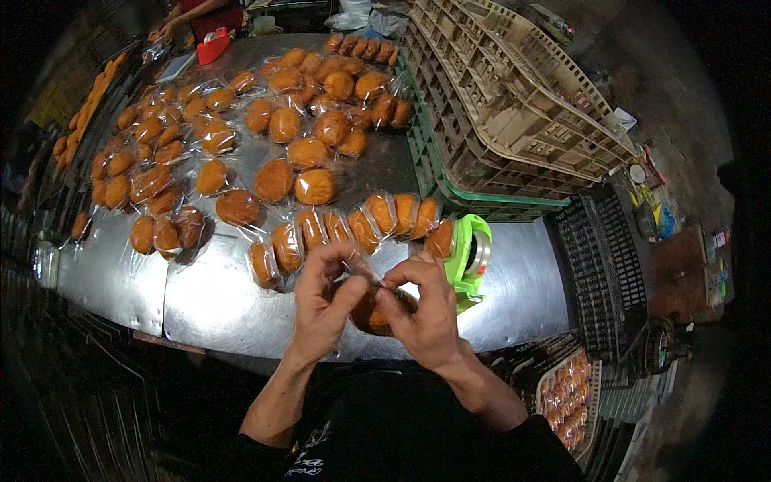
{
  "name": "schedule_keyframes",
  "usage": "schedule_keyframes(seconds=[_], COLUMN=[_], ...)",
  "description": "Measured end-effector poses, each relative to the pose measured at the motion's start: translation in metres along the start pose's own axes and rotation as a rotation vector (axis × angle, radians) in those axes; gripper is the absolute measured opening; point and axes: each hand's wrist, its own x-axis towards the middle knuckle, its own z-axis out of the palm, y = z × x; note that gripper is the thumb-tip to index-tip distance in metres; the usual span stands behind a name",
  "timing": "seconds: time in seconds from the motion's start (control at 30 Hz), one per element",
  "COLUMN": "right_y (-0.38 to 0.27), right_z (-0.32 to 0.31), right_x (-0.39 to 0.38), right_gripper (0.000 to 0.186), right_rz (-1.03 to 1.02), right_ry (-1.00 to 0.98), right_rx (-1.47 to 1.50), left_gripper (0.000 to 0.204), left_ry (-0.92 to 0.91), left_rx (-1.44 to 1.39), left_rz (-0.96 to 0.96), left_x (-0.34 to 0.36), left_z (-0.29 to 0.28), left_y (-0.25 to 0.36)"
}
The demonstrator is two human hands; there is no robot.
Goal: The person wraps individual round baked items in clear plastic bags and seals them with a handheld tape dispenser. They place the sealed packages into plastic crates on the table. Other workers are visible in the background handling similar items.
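Near the table's front edge, a brown bread bun [371,316] sits in a clear plastic bag [371,275] between my hands. My left hand [321,305] pinches the gathered top of the bag with thumb and fingers. From the other side, my right hand [427,312] grips the same plastic, its thumb close above the bun. Part of the bun is hidden behind my fingers. Just beyond my hands runs a curved row of bagged buns [312,228]. A bright green tape dispenser [461,259] stands at its right end, beside my right hand.
Many more bagged buns [313,186] cover the metal table [514,273] farther back. Stacked plastic crates [482,104] rise at the right. A red tape dispenser [213,48] and another person's hand [165,30] are at the far left. A crate of packed buns [566,394] stands low right.
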Motion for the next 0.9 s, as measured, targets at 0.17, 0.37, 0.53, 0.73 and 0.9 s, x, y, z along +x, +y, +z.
schedule_keyframes(seconds=[0.17, 0.37, 0.53, 0.73, 0.9], right_y=[0.011, 0.007, 0.007, 0.102, 0.128], right_z=[-0.012, 0.019, 0.018, -0.062, -0.057], right_x=[0.0, 0.006, -0.015, -0.1, -0.125], right_gripper=[0.021, 0.009, 0.022, 0.037, 0.036], right_rz=[0.005, 0.324, 0.539, 1.056, 0.834], right_ry=[-0.066, 0.249, 0.52, 0.343, 0.479], right_rx=[-0.122, 0.305, 0.813, -0.15, -0.125], left_gripper=[0.05, 0.017, 0.024, 0.025, 0.026], left_ry=[0.121, 0.111, 0.364, 0.192, 0.018], left_rx=[0.07, 0.546, -0.149, -0.07, 0.058], left_rz=[-0.056, 0.183, -0.101, -0.285, -0.261], left_x=[-0.006, -0.002, -0.004, -0.011, -0.021], left_z=[0.007, 0.004, 0.024, 0.033, 0.045], left_y=[0.009, 0.0, -0.031, -0.05, -0.074])
